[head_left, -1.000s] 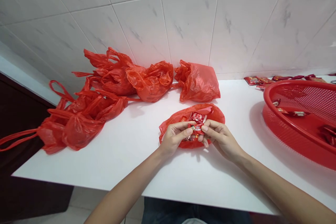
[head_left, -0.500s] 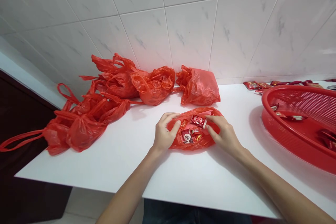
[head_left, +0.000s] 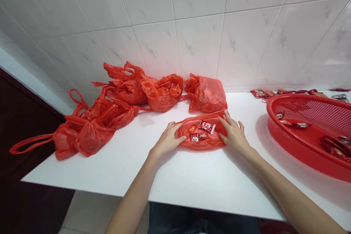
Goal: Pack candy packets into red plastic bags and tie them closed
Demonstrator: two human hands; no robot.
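Observation:
A red plastic bag [head_left: 201,145] lies on the white table with its mouth spread wide. Inside it are several small wrapped sweets, among them a dark red packet [head_left: 207,127] and a smaller orange-red one [head_left: 192,128]. At the bag's left rim, my left hand [head_left: 168,139] is closed on the plastic, its thumb over the edge. My right hand [head_left: 235,133] touches the right side of the bag with fingers spread, and no sweet shows in it.
Several filled red plastic bags [head_left: 93,137] line the left and back of the white table [head_left: 115,172]. Another red bag [head_left: 208,93] stands just behind the one between my hands. To the right sits a red mesh basket [head_left: 301,146] with sweets in it; more packets [head_left: 261,94] lie along the wall.
My right hand has let go of the dark red packet, which stays in the bag, and moved to the bag's right rim with fingers spread. The bag's mouth looks wider and flatter.

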